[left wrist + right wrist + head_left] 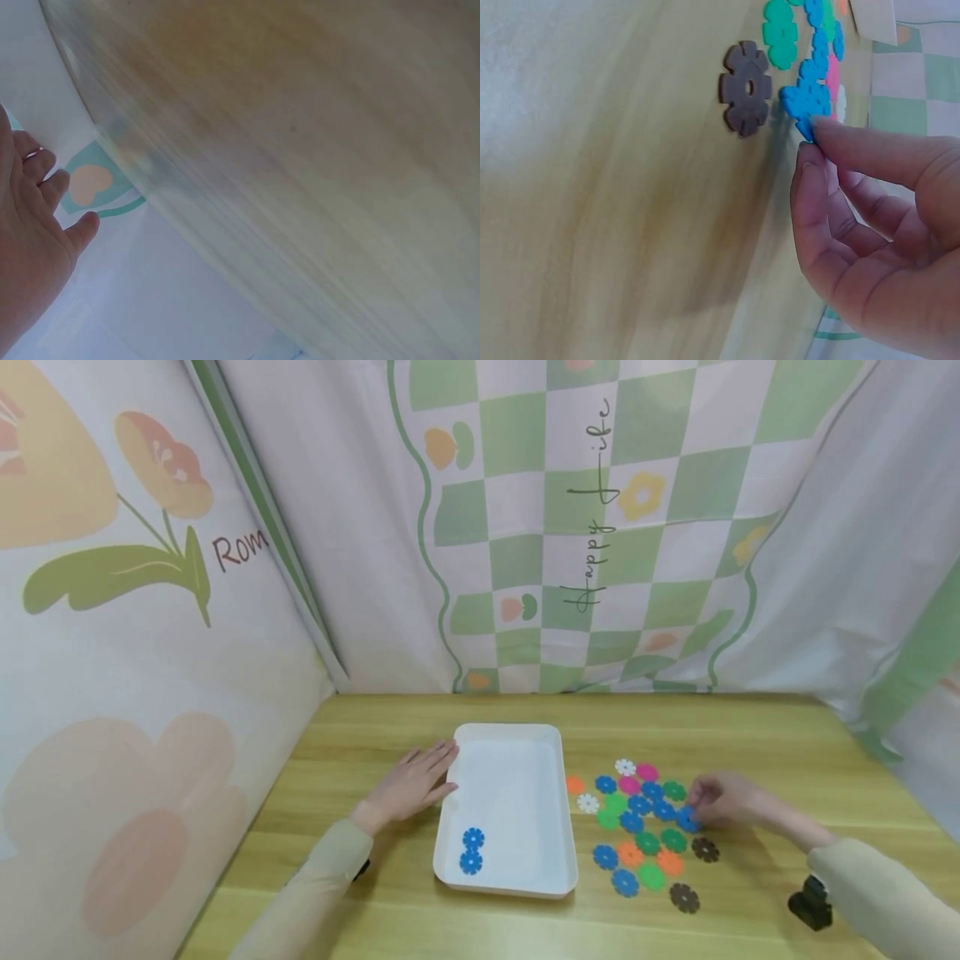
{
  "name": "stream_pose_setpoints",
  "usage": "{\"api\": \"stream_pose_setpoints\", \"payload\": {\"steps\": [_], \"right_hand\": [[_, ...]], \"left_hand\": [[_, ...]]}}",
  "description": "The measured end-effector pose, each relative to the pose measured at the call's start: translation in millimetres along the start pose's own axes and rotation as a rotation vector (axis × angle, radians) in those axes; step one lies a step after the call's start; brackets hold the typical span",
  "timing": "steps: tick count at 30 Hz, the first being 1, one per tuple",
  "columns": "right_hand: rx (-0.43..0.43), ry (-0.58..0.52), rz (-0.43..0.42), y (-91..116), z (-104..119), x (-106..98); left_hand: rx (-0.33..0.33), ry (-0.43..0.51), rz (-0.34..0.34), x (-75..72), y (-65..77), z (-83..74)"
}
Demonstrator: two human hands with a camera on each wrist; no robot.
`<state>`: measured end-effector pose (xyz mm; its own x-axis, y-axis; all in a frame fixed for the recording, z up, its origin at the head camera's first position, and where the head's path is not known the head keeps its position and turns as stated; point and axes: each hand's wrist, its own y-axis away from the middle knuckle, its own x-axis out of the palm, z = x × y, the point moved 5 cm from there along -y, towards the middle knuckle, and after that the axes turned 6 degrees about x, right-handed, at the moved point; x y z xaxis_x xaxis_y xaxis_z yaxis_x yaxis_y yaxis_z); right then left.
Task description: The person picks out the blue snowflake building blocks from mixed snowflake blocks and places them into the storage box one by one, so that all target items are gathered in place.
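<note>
My right hand [723, 799] pinches a blue notched plastic disc [804, 106] between thumb and forefinger, at the right side of a spread of similar discs. In the right wrist view a brown disc [745, 88] lies flat on the table close to it. With its fingers stretched out, my left hand [411, 783] rests against the left rim of a white rectangular tray [510, 793]. Two blue discs [472, 850] lie in the tray's near left corner, one behind the other. The left wrist view shows part of the left hand [37, 217] with the fingers loosely extended.
Right of the tray lie several loose discs in green [647, 842], orange [670, 862], pink [647, 772], white [587, 803] and blue [625, 882]. The wooden table [375, 727] meets a checked curtain [517, 510] at the back and a printed wall covering [150, 693] on the left.
</note>
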<state>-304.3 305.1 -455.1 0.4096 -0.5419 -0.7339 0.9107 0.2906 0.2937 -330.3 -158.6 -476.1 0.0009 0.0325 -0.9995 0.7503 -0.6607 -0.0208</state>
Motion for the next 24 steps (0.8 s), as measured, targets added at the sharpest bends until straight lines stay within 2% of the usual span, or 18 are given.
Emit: {"api": "stream_pose_setpoints", "payload": {"steps": [7, 14, 20, 24], "right_hand": [[0.014, -0.086, 0.062, -4, 7, -5], [0.006, -0.172, 0.081, -11, 28, -5], [0.029, -0.176, 0.091, -18, 50, 1], [0.016, -0.169, 0.102, -25, 66, 5]], "left_hand": [[0.01, 0.001, -0.008, -2.4, 0.2, -1.0], [0.008, -0.004, -0.008, -3.8, -1.0, 0.5], [0.0, -0.009, 0.006, -3.6, -1.4, 0.4], [-0.006, -0.014, 0.025, -0.9, -0.8, 0.8]]}}
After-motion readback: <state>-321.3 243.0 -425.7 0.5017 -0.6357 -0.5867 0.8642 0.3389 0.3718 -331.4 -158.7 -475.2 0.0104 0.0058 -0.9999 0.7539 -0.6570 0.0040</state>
